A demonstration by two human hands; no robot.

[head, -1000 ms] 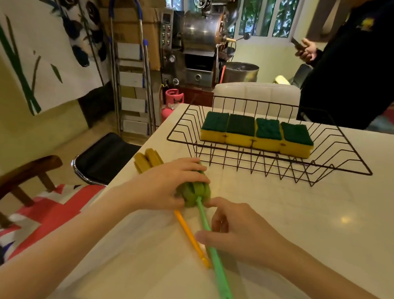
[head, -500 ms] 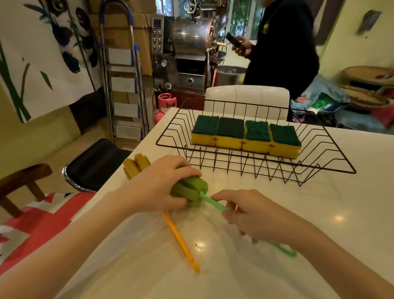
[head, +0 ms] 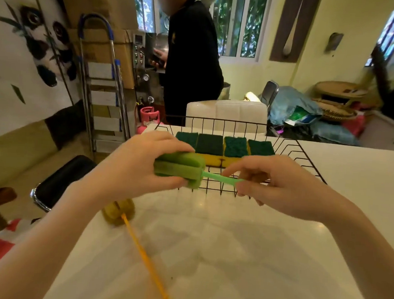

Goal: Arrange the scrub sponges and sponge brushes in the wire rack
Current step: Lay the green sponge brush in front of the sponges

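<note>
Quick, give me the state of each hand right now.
Left hand: closed on the green sponge brush at its sponge head.
Right hand: fingers pinching the same brush's handle.

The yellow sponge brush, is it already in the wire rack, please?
No, the yellow sponge brush lies on the table, outside the wire rack.

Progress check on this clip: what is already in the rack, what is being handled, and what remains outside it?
Done: four scrub sponges sit in a row inside the wire rack. In hand: the green sponge brush is held above the table in front of the rack, left hand on its sponge head, right hand on its handle. Left: the yellow sponge brush lies on the table, untouched.
</note>
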